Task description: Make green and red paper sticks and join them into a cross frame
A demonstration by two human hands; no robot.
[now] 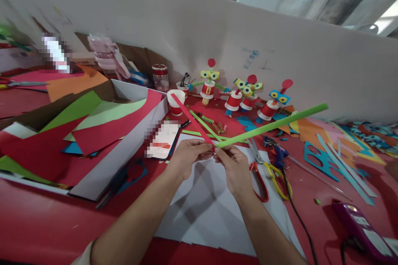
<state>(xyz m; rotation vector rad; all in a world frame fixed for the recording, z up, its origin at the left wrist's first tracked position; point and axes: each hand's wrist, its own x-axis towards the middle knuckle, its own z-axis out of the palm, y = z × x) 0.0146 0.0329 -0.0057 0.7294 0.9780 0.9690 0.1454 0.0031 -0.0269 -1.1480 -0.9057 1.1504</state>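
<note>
Over a white sheet (205, 211), my left hand (188, 157) and my right hand (233, 165) meet with their fingertips close together. A red paper strip (194, 122) runs up and left from the pinch of my left hand. From the fingers of my right hand a light green paper strip (276, 125) slants up to the right. The two strips meet at an angle between my hands; the exact fold there is hidden by the fingers. Scissors with red and yellow handles (278, 182) lie just right of my right hand.
A white box (124, 153) of coloured paper stands left, beside a phone (163, 138). Paper-cup figures (207, 90) line the wall. At right lie a blue glue gun (280, 155) with its cord, pale strips (348, 169) and a purple device (363, 230).
</note>
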